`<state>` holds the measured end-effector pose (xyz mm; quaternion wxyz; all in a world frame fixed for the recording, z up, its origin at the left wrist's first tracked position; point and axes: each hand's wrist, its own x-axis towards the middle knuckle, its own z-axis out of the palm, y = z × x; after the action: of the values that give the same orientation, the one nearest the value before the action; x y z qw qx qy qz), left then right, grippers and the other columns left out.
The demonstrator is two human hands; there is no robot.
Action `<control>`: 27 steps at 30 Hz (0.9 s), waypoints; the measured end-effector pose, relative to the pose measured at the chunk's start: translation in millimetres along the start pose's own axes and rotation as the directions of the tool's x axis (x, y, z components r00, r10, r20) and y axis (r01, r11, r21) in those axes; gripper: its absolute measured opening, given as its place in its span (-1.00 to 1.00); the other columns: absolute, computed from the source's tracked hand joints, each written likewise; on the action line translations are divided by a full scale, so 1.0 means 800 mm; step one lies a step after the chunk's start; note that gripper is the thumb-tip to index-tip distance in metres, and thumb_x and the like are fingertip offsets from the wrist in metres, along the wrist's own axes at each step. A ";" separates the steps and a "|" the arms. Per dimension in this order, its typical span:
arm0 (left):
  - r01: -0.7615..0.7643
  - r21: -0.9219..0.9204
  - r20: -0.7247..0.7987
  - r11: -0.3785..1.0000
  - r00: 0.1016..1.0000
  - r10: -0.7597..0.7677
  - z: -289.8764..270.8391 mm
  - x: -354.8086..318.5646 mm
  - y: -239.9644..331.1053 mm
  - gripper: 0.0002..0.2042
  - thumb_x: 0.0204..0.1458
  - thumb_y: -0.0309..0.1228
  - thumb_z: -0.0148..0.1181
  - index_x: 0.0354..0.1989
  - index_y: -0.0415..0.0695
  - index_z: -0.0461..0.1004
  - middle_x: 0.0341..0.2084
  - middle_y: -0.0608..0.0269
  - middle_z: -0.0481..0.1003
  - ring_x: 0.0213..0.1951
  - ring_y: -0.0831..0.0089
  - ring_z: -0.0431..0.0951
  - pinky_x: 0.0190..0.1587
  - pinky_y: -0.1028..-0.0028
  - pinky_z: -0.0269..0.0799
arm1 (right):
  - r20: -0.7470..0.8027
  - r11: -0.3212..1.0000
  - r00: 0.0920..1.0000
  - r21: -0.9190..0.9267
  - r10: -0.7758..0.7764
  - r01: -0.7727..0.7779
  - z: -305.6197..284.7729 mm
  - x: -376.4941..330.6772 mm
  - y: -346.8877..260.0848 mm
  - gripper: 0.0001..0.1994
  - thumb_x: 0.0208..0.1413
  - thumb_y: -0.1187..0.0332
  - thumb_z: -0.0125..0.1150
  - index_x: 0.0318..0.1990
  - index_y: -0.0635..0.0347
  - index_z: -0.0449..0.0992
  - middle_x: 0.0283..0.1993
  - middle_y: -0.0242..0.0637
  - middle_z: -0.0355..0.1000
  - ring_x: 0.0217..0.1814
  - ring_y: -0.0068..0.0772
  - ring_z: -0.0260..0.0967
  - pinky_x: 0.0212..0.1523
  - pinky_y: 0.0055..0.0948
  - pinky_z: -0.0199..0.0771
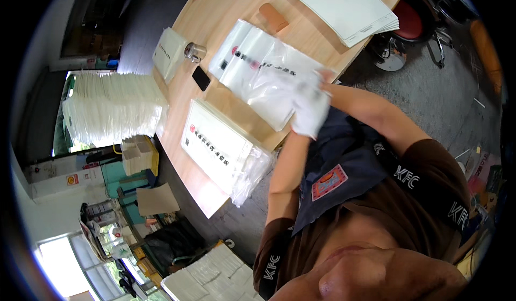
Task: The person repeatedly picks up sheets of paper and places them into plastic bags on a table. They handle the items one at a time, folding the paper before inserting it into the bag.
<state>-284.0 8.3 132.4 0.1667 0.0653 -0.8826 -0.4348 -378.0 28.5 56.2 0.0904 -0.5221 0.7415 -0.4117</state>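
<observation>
My left hand (310, 107), in a white glove, lies at the near right end of a pile of clear plastic bags (271, 99). Right against it, my right hand (325, 77) reaches in from the right, partly covered by the left. Both are smeared by motion, so their fingers do not show clearly. The bags have black lettering and red round marks, and white sheets (236, 45) show beneath or inside them. Nearer to me on the left stands a stack of white printed sheets (215, 145), with crumpled clear plastic (252, 174) at its right end.
On the wooden table (188, 185) are a black phone (201, 78), a metal cup (194, 52), a brown roll (273, 17), a smaller packet stack (170, 54) and large white sheets (344, 8). A tall white stack (115, 107) stands beyond the left edge. A red stool (411, 18) is at right.
</observation>
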 end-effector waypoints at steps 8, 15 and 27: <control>0.037 0.121 -0.161 0.992 0.987 -0.017 -0.001 -0.013 -0.084 -0.84 0.14 -0.44 0.03 -0.16 -0.19 0.46 -0.21 0.20 0.52 -0.43 0.45 0.50 -0.33 0.44 0.43 | 0.455 0.862 0.741 -0.367 0.494 -0.349 -0.047 -0.033 0.009 -0.70 0.03 0.25 0.00 -0.07 0.09 0.44 -0.26 -0.09 0.46 -0.09 -0.17 0.41 -0.02 -0.29 0.38; 0.389 -0.396 -0.034 0.831 0.899 -0.437 0.008 0.006 -0.140 -0.80 0.20 -0.36 0.01 -0.09 -0.18 0.39 -0.19 0.25 0.52 -0.54 0.67 0.39 -0.44 0.65 0.37 | -0.261 0.659 0.965 -0.729 -0.017 -0.185 -0.126 -0.098 0.198 -0.77 0.00 0.34 0.06 -0.15 0.07 0.43 -0.15 -0.28 0.42 -0.14 -0.21 0.43 -0.21 -0.23 0.50; 0.546 -0.736 0.395 0.400 0.826 -0.402 0.103 0.077 -0.134 -0.61 0.15 -0.19 0.09 0.04 -0.20 0.37 -0.18 0.21 0.47 -0.24 0.51 0.46 -0.19 0.50 0.38 | -0.013 0.659 0.936 -0.714 -0.351 0.237 -0.174 -0.090 0.121 -0.84 -0.12 0.20 0.08 -0.51 0.05 0.36 -0.55 -0.33 0.36 -0.50 -0.25 0.38 -0.46 -0.26 0.37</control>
<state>-374.0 -12.2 15.8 -0.0222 0.1941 -0.5259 -0.8278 -492.3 172.7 56.2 -0.2385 -0.5975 0.7516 -0.1459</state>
